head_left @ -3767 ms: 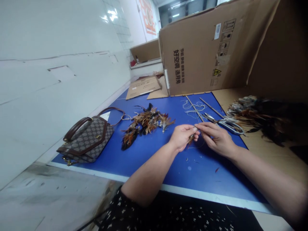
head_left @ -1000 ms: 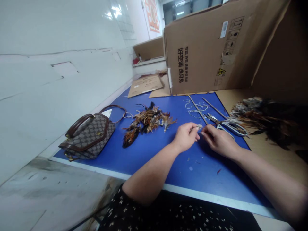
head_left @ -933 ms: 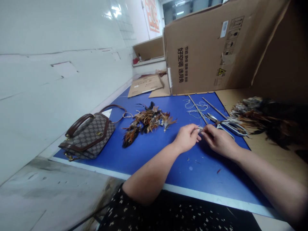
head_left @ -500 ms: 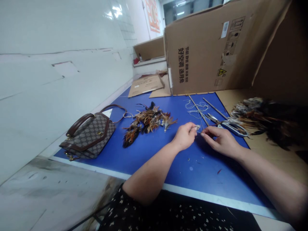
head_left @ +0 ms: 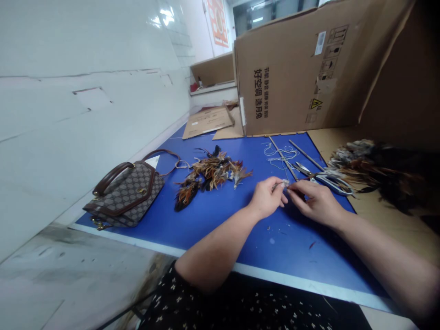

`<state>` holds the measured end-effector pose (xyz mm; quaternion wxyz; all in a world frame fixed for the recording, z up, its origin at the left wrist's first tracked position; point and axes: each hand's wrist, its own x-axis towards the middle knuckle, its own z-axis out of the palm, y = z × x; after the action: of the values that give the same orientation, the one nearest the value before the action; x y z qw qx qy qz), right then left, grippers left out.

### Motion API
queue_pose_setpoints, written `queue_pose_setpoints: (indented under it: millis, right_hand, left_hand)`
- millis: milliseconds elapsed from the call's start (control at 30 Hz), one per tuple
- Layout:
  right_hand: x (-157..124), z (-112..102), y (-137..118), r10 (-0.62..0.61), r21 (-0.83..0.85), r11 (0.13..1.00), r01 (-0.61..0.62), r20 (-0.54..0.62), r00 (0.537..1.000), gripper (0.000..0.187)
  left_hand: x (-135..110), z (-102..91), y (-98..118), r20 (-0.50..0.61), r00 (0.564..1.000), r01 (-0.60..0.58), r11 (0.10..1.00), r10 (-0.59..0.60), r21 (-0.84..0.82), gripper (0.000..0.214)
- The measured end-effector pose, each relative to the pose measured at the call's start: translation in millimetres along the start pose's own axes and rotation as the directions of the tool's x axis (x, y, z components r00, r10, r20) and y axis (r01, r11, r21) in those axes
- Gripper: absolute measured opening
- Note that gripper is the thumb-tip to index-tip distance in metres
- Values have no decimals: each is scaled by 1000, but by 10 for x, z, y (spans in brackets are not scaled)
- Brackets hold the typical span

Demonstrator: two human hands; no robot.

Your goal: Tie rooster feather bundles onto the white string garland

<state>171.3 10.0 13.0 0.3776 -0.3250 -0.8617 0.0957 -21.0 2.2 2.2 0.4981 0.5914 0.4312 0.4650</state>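
Note:
My left hand (head_left: 266,198) is closed in a pinch on a small feather bundle (head_left: 283,183) just above the blue table (head_left: 213,220). My right hand (head_left: 314,201) meets it fingertip to fingertip, its fingers pinched at the same bundle; what it grips there is too small to make out. A pile of brown and orange feathers (head_left: 209,174) lies to the left of my hands. Scissors (head_left: 326,178) lie just beyond my right hand, beside thin sticks (head_left: 282,157) and loose pale thread (head_left: 277,153).
A patterned handbag (head_left: 125,192) sits at the table's left end near the white wall. A large cardboard box (head_left: 292,73) stands at the back. A bigger heap of dark feathers (head_left: 381,172) lies on cardboard at the right. Flat cardboard (head_left: 206,121) lies behind.
My right hand drew a little away from the left half a second ago and has come back to touch the bundle. The left hand has barely moved.

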Motion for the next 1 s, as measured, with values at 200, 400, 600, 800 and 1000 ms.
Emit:
queue_pose_setpoints:
  millis: [200, 400, 600, 800, 1000]
  right_hand:
    - [9, -22, -29, -2, 24, 1000, 2, 8, 1000, 10]
    - [17, -74, 17, -10, -15, 1000, 10, -2, 1000, 10]
    - [22, -86, 104, -87, -12, 996, 88, 63, 994, 10]
    - [19, -111, 144, 33, 58, 998, -30, -55, 998, 10]
    - [-5, -103, 178, 147, -42, 985, -165, -285, 947, 10]
  left_hand:
    - [18, -35, 41, 26, 999, 39, 999, -39, 3, 22]
    - [48, -87, -3, 54, 995, 77, 990, -83, 115, 24]
    - [11, -114, -6, 265, 951, 71, 948, -158, 310, 17]
    - [-45, -61, 105, 320, 944, 68, 996, -82, 55, 21]
    - [81, -145, -45, -19, 992, 124, 952, -124, 280, 19]
